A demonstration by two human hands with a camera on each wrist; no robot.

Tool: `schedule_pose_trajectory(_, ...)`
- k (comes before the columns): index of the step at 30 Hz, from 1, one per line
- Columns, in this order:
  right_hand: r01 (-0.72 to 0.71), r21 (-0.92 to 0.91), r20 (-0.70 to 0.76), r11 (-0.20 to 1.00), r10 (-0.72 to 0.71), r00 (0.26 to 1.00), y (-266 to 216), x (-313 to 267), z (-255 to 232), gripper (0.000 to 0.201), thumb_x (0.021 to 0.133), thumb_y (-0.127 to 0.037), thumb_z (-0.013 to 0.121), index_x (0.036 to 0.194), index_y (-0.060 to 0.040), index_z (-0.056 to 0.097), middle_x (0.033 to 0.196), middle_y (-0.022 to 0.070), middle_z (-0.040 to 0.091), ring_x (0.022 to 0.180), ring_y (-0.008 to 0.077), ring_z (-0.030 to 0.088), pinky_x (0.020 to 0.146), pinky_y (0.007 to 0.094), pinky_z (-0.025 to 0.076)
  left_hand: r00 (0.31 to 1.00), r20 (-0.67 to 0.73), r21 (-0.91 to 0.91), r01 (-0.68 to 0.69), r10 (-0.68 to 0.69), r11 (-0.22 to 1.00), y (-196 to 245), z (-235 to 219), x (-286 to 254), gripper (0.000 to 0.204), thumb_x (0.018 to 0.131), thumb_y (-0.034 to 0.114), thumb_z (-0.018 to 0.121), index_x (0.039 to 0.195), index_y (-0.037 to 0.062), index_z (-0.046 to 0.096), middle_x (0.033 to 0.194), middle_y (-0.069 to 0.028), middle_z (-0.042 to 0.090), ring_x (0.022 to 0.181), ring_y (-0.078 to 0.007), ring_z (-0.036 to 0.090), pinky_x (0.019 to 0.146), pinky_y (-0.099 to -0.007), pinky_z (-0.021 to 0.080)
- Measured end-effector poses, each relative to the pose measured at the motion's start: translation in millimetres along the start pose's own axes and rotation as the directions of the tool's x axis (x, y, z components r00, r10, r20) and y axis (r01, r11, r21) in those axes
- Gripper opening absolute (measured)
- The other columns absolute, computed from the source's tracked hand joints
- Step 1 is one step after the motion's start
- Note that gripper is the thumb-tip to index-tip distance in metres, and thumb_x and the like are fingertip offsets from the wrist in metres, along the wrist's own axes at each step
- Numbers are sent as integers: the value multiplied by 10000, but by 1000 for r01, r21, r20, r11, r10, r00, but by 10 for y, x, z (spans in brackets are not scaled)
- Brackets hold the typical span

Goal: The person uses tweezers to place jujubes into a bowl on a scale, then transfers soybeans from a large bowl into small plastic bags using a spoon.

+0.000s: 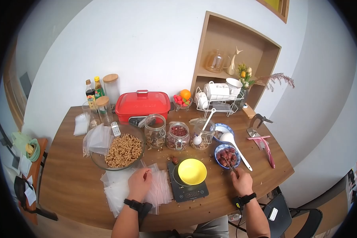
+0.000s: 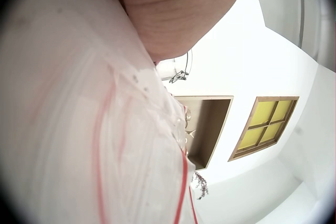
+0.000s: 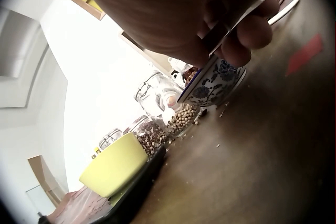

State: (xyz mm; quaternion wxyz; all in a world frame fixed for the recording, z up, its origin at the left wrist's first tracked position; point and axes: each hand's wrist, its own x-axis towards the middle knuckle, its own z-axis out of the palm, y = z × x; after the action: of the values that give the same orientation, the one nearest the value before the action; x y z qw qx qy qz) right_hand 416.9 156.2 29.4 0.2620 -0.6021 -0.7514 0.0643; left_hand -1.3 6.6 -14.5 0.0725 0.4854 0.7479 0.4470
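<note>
My right hand (image 1: 242,183) grips a pair of metal tongs (image 1: 231,167), their tips among the dried red dates (image 1: 227,154) in a blue-and-white bowl (image 1: 215,159). From the right wrist view, the fingers wrap the tongs close above the patterned bowl (image 3: 214,85). My left hand (image 1: 139,183) rests on a spread of clear zip bags (image 1: 117,189), fingers loosely curled. Between the hands, a yellow bowl (image 1: 192,171) stands on a dark kitchen scale (image 1: 194,193). One single date (image 1: 175,160) lies by the scale's far left corner.
A large glass bowl of beige beans or nuts (image 1: 123,151) stands at left. Glass clip jars (image 1: 178,137) line the middle, one with a white spoon (image 1: 205,127). Behind is a red electric cooker (image 1: 142,106). A white ladle (image 1: 240,150) and a pink peeler (image 1: 266,150) lie at right.
</note>
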Motion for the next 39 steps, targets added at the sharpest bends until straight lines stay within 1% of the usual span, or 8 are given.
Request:
schedule_pose_trajectory(14, -33, 67, -38, 997, 36, 999, 55, -68, 38, 251, 988, -305, 740, 1104, -82, 741, 825, 190, 752, 795, 440, 731, 708, 539, 563, 1000, 1, 11, -16, 16, 1000, 18, -16, 0, 183, 982, 213, 701, 1097, 94, 780, 952, -109, 759, 844, -301, 734, 768, -416, 577)
schedule_pose_trajectory(17, 12, 80, -93, 997, -4, 996, 121, -83, 100, 254, 983, -273, 748, 1119, -58, 739, 762, 176, 703, 714, 399, 705, 649, 495, 528, 1000, -2, 7, -17, 17, 1000, 29, -27, -3, 179, 983, 214, 702, 1095, 97, 779, 949, -107, 756, 839, -297, 732, 765, -413, 575)
schedule_pose_trajectory(23, -7, 75, -66, 997, 12, 998, 153, -89, 126, 260, 973, -276, 758, 1107, -56, 723, 763, 172, 704, 713, 395, 704, 650, 493, 530, 1000, 1, 8, -14, 14, 1000, 33, -23, 2, 174, 983, 213, 703, 1091, 101, 779, 938, -104, 753, 832, -295, 728, 760, -410, 572)
schedule_pose_trajectory(29, -6, 87, -90, 996, 13, 996, 142, -105, 126, 252, 967, -272, 759, 1093, -58, 718, 753, 168, 694, 711, 397, 700, 654, 499, 532, 1000, 1, -2, 0, 0, 1000, 36, -26, 0, 178, 980, 212, 704, 1093, 98, 780, 935, -106, 755, 831, -296, 729, 761, -411, 573)
schedule_pose_trajectory(39, -14, 60, -70, 998, 18, 997, 163, -98, 129, 245, 964, -277, 759, 1071, -63, 709, 749, 163, 695, 710, 397, 700, 656, 504, 533, 1000, 4, 3, 7, -7, 1000, 28, -15, 4, 189, 976, 219, 705, 1099, 97, 782, 945, -109, 764, 836, -296, 738, 765, -412, 578)
